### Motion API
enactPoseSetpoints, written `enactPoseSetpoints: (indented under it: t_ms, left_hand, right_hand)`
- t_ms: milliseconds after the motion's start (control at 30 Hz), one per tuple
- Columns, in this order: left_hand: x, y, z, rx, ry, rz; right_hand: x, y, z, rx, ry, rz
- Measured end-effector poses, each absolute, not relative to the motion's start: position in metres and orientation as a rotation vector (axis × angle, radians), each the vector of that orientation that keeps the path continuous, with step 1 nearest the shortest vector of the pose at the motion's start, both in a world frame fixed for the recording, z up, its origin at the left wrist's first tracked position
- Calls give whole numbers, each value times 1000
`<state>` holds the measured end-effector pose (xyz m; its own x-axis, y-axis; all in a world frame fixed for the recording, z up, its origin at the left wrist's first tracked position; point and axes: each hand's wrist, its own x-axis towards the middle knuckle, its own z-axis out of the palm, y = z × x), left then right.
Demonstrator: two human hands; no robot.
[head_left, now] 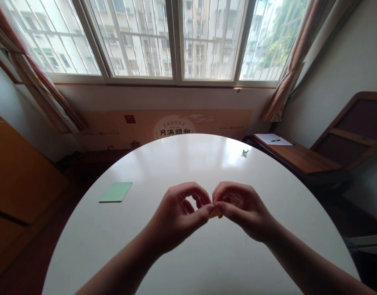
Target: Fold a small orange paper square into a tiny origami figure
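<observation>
Above the middle of the white round table, my left hand (185, 209) and my right hand (240, 205) meet at their fingertips. Both pinch a small folded piece of orange paper (214, 214) between thumbs and fingers. Most of the paper is hidden behind the thumbs, so its folded shape cannot be made out. To the left of my left hand lies a flat stack of green square paper (116, 192). Beyond my right hand, near the far edge, stands a small green folded-paper figure (245, 153).
The white table (182, 164) has a curved edge all round. Behind it are a printed box panel (114, 127) and barred windows. At the right, a wooden bench (311, 157) bears a white sheet (273, 139) with a pen (276, 140) on it. An orange cabinet (22, 176) stands left.
</observation>
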<state>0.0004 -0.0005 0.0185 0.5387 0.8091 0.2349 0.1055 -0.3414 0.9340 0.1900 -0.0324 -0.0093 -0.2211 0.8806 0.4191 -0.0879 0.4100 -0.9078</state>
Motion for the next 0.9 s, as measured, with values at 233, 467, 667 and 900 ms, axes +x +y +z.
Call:
enactPoseSetpoints:
  t_ms: [233,467,667,900]
  left_hand:
    - [0,3,16,1758,764,795]
    - [-6,13,18,1751,759,792]
    - [-7,17,18,1732,763,849]
    - [-9,26,11,1659,854,1032]
  right_hand:
    - [193,-28,-10,-757,-1533,1128]
    - [195,-27,-11,-807,-1512,1034]
    - [193,-25,-13,-855,-1516,930]
    - [196,-17,-16,-900,-1330,830]
